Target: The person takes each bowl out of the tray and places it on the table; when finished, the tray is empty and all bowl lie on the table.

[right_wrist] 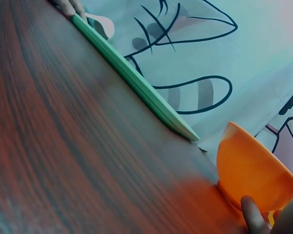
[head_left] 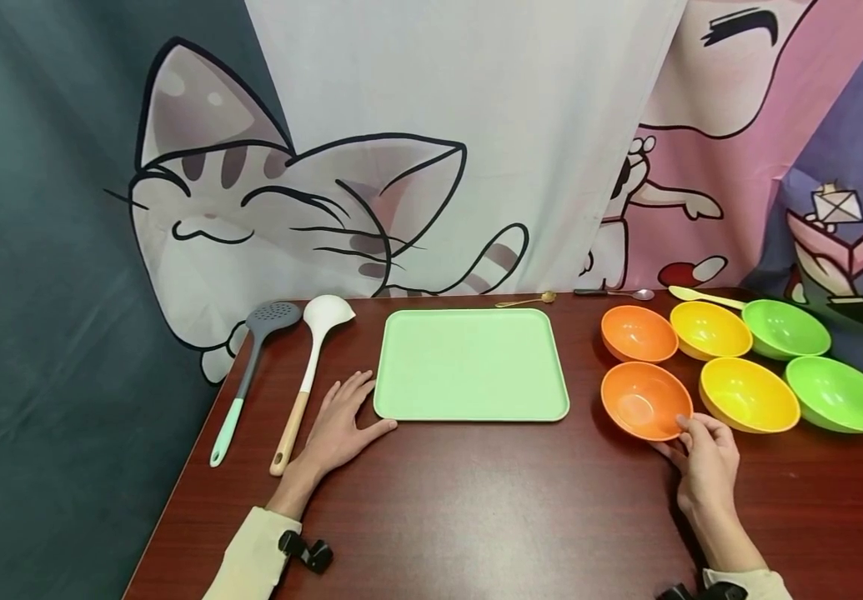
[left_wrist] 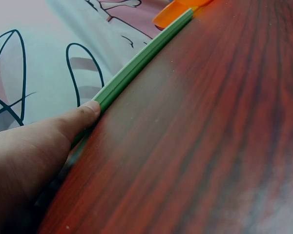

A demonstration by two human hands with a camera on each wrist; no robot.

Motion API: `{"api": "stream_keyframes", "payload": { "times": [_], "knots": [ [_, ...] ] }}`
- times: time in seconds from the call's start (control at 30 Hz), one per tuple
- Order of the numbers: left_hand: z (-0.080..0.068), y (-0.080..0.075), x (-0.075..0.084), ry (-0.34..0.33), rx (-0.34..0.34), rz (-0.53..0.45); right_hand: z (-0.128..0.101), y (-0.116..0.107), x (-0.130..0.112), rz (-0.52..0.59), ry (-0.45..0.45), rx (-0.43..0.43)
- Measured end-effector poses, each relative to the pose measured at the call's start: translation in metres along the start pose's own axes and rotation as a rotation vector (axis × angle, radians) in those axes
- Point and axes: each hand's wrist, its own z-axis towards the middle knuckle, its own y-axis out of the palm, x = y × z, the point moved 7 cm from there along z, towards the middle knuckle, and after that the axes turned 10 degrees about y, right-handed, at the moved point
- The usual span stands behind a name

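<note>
My right hand (head_left: pixel 707 467) pinches the near right rim of the front orange bowl (head_left: pixel 637 402), thumb at the rim and fingers low against its side. In the right wrist view that orange bowl (right_wrist: pixel 254 170) stands at lower right with fingertips under its edge. At the near left corner of the light green tray (head_left: pixel 472 367), my left hand (head_left: pixel 343 421) lies with fingers spread and the thumb touching the corner. The left wrist view shows the thumb (left_wrist: pixel 90 109) against the edge of the tray (left_wrist: pixel 136 66).
Behind the front bowl sits another orange bowl (head_left: pixel 639 333); yellow bowls (head_left: pixel 750 396) and green bowls (head_left: pixel 840 396) stand to its right. A slotted turner (head_left: pixel 251 367) and a white ladle (head_left: pixel 314 358) lie left. Small spoons (head_left: pixel 524 301) and a light green utensil (head_left: pixel 704 297) line the back edge.
</note>
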Motion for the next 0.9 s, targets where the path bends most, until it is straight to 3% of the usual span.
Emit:
{"api": "stream_keyframes", "payload": {
  "times": [0.2, 0.53, 0.9],
  "knots": [
    [-0.001, -0.001, 0.0, 0.002, 0.005, 0.0, 0.0, -0.005, -0.002, 0.023, 0.013, 0.049],
    [-0.001, -0.002, -0.001, 0.004, 0.013, -0.003, 0.001, -0.008, -0.003, 0.121, 0.044, 0.059],
    [-0.001, 0.001, -0.001, 0.004, 0.007, 0.001, 0.003, -0.013, -0.006, 0.144, 0.034, 0.067]
  ]
}}
